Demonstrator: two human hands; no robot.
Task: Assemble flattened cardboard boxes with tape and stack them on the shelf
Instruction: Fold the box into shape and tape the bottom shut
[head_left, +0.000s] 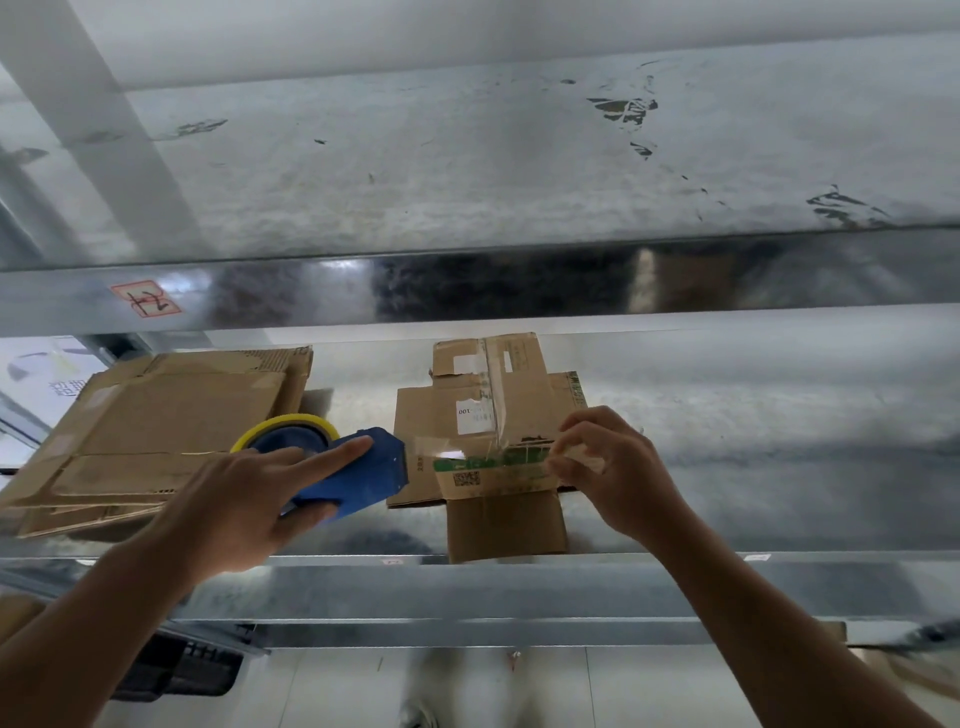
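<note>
Taping underway: left hand (234, 499) grips the dispenser (358, 478), right hand (613, 467) apparently pinches tape (441, 448) onto the box (426, 426) (flat cardboard (156, 426) beyond the left hand awaits).

On the shelf (727, 415) before you lie 2 things: a stack of flattened cardboard (156, 431) at your left and 1 box (493, 415) near the middle, with a gap between them. The box's near flap reaches just past the shelf's front edge. Your left hand (244, 509) holds the tape dispenser (358, 478) over the stack's near right corner, just beside the box. The tape (483, 457) runs from the dispenser rightward across the box to your right hand (613, 467), which pinches its end at the box's right side. An upper shelf (467, 182) lies above and behind. A crate (182, 670) sits below, at your left.
</note>
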